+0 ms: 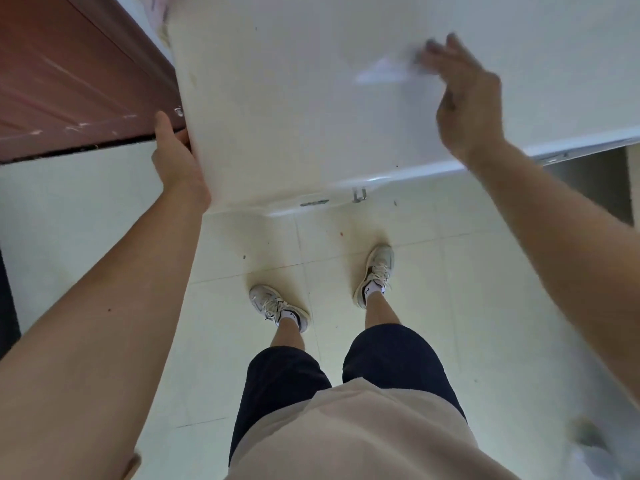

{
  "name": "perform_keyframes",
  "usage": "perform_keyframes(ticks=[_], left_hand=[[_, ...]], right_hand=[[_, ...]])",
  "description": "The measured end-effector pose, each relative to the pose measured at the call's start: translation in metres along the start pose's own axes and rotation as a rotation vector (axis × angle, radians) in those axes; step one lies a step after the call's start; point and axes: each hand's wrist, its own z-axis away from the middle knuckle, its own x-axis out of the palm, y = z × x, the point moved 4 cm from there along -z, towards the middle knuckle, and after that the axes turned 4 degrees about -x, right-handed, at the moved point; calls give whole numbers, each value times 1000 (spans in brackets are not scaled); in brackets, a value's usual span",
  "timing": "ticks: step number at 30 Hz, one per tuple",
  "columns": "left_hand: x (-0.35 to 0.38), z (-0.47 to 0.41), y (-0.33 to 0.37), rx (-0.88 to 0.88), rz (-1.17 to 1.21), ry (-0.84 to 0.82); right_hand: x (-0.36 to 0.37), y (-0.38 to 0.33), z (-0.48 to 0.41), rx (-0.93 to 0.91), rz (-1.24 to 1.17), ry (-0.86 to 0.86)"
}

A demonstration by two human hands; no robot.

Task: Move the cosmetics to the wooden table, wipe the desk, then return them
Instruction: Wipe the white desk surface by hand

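The white desk (277, 98) fills the upper middle of the head view, and no cosmetics show on it. My right hand (464, 98) hovers over the desk's right part, blurred, with a white tissue (384, 69) pinched at its fingertips and lying against the surface. My left hand (176, 157) holds the desk's left edge, its thumb on top near the front corner and its fingers hidden behind the edge.
A reddish-brown wooden cabinet (69, 81) stands against the desk's left side. Pale floor tiles (450, 306) lie below, with my feet in white sneakers (375, 271) just in front of the desk. A dark opening (595, 181) shows under the desk at right.
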Motion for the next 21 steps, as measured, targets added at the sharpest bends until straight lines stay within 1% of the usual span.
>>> perform_keyframes(ticks=[2, 3, 4, 5, 6, 7, 9, 10, 12, 13, 14, 15, 16, 18, 19, 20, 21], left_hand=[[1, -5, 0, 10, 8, -10], [2, -5, 0, 10, 15, -18], [3, -6, 1, 15, 25, -23], [5, -5, 1, 21, 38, -29], [7, -4, 0, 24, 44, -32], [8, -1, 0, 22, 46, -28], [9, 5, 0, 26, 62, -7], [8, 5, 0, 33, 72, 4], [8, 6, 1, 38, 68, 13], [9, 6, 1, 39, 67, 14], [8, 5, 2, 39, 68, 16], [8, 5, 1, 35, 70, 12], [8, 4, 1, 30, 70, 1], [7, 4, 0, 20, 64, -29], [7, 6, 0, 13, 53, -36], [8, 7, 1, 11, 49, -38], [8, 9, 2, 8, 49, -44]], right_hand=[[-15, 58, -29, 283, 145, -25], [-14, 73, -34, 384, 186, -40], [-6, 74, -33, 451, 216, -33], [7, 59, -23, 491, 213, -9], [25, 35, -7, 471, 225, -5], [46, 1, 13, 374, 232, 7], [87, -80, 64, 80, 138, -20], [103, -120, 89, -58, 82, -79], [119, -177, 126, -282, -53, -327], [119, -188, 135, -369, -103, -421], [113, -188, 135, -418, -153, -418], [102, -176, 129, -398, -183, -336], [89, -154, 118, -296, -208, -220], [60, -89, 100, 29, -174, 22], [43, -55, 93, 191, -110, 101], [33, -26, 92, 329, -30, 136], [29, -7, 94, 433, 38, 137]])
